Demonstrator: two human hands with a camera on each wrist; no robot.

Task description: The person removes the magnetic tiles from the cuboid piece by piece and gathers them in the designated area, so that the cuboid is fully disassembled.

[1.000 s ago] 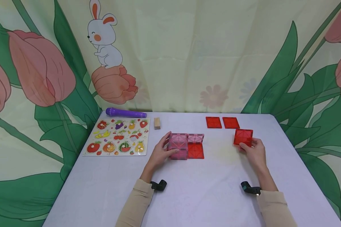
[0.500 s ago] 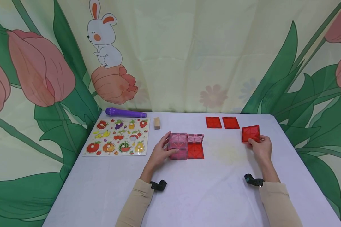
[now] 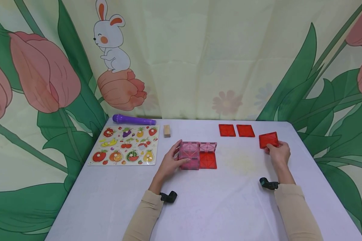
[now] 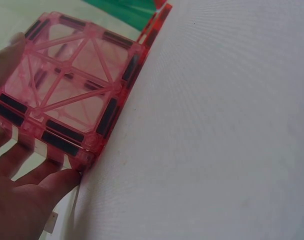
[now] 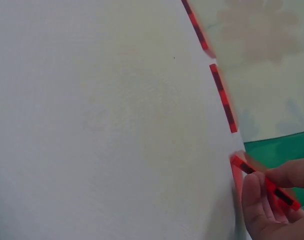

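At the middle of the table, my left hand (image 3: 169, 164) grips a cube of clear pink magnetic tiles (image 3: 189, 150) from its left side. In the left wrist view the thumb lies along one edge of the cube (image 4: 72, 70), and the fingers reach round another side. Joined at the cube's right are a flat red magnetic tile (image 3: 208, 161) and, behind it, an upright pink tile (image 3: 208, 147). My right hand (image 3: 280, 156) pinches a single red magnetic tile (image 3: 267, 138) by its near edge, thumb against fingers. This tile tilts close over the table, as the right wrist view shows.
Two more red tiles (image 3: 227, 130) (image 5: 224, 97) lie flat near the back edge. At the left are a fruit puzzle board (image 3: 123, 155), a purple toy microphone (image 3: 134, 119) and a small wooden block (image 3: 167, 131). A printed curtain (image 3: 181, 67) hangs behind the table.
My right hand has carried the red tile to the right and slightly back, tipping it flatter. The left hand and the cube have stayed in place.
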